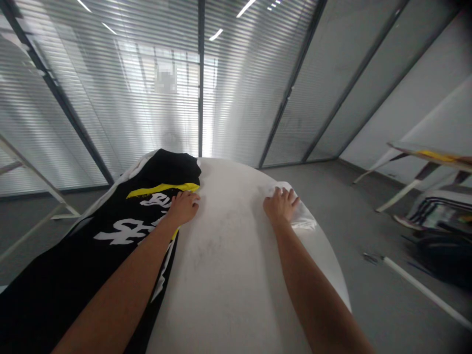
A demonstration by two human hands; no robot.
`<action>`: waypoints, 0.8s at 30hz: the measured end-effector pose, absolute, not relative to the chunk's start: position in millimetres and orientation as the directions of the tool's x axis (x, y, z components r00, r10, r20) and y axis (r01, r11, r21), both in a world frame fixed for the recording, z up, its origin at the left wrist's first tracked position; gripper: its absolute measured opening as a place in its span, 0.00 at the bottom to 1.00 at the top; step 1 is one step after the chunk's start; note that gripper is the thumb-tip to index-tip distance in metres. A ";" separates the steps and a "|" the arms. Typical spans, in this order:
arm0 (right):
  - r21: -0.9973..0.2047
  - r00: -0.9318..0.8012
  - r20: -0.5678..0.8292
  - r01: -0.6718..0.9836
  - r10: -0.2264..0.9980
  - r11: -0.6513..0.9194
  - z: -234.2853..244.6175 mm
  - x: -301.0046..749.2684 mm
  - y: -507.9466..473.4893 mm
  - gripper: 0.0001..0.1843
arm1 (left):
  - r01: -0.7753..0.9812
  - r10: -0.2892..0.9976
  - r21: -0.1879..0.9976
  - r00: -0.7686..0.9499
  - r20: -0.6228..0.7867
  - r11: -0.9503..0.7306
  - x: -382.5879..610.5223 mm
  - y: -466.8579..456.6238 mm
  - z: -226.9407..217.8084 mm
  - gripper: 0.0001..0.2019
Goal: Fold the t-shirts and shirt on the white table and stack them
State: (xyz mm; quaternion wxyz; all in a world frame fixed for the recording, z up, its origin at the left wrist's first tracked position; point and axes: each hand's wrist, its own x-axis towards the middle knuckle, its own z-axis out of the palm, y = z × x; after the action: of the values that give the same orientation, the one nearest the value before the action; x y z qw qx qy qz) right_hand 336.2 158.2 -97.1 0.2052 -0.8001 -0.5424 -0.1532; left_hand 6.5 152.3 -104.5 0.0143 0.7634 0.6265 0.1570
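My left hand (183, 209) lies palm down on the right edge of a black garment (110, 206) with white lettering and a yellow stripe. Its fingers are stretched out over the fabric. The garment covers the left side of a white table (228, 265) with a rounded far end, and runs down out of view at lower left. Over at the table's right edge, my right hand (282, 205) rests with fingers spread on a crumpled thin white piece (305, 216); whether it is cloth or plastic I cannot tell.
Glass panels with blinds (165, 98) stand just past the table. At the right are another table (424, 147) with something yellow on it, a dark bag-like heap (442, 250) and a white pole (424, 290) low down. A white metal frame (40, 182) stands at the left.
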 end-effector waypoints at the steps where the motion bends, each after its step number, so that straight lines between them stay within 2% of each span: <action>1: -0.175 0.343 0.490 0.939 0.802 -0.295 -96.5 332.0 159.3 0.26 | 0.952 0.960 0.219 0.165 0.224 -0.214 6.6 152.5 -104.5 0.18; 4: -0.201 0.248 0.479 0.965 0.842 -0.170 -95.3 307.0 158.1 0.25 | 0.951 0.961 0.225 0.159 0.228 -0.211 7.6 152.7 -103.5 0.18; 8: -0.220 0.011 0.313 0.973 0.950 0.061 -94.0 253.4 140.2 0.25 | 0.958 0.960 0.215 0.135 0.244 -0.189 10.2 151.2 -100.9 0.18; 10: -0.224 -0.138 0.249 0.955 0.959 0.196 -91.8 230.7 126.8 0.24 | 0.961 0.959 0.206 0.130 0.254 -0.185 11.0 150.0 -100.0 0.18; 12: -0.201 -0.212 0.241 0.944 0.947 0.262 -88.1 218.5 113.6 0.24 | 0.960 0.954 0.202 0.135 0.266 -0.193 11.1 149.1 -99.8 0.18; 18: -0.089 -0.224 0.258 0.963 0.940 0.254 -84.0 238.2 82.3 0.23 | 0.956 0.949 0.206 0.145 0.280 -0.207 9.3 149.8 -102.3 0.18; 24: 0.018 -0.201 0.237 0.979 0.951 0.202 -109.1 264.1 64.1 0.29 | 0.954 0.947 0.214 0.147 0.285 -0.212 7.8 150.9 -104.7 0.18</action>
State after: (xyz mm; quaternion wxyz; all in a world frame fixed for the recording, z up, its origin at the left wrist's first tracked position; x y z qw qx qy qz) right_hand 264.1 64.1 -109.1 0.0869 -0.6262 -0.7704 -0.0824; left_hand 7.8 150.9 -104.7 -0.0085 0.7572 0.6276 0.1808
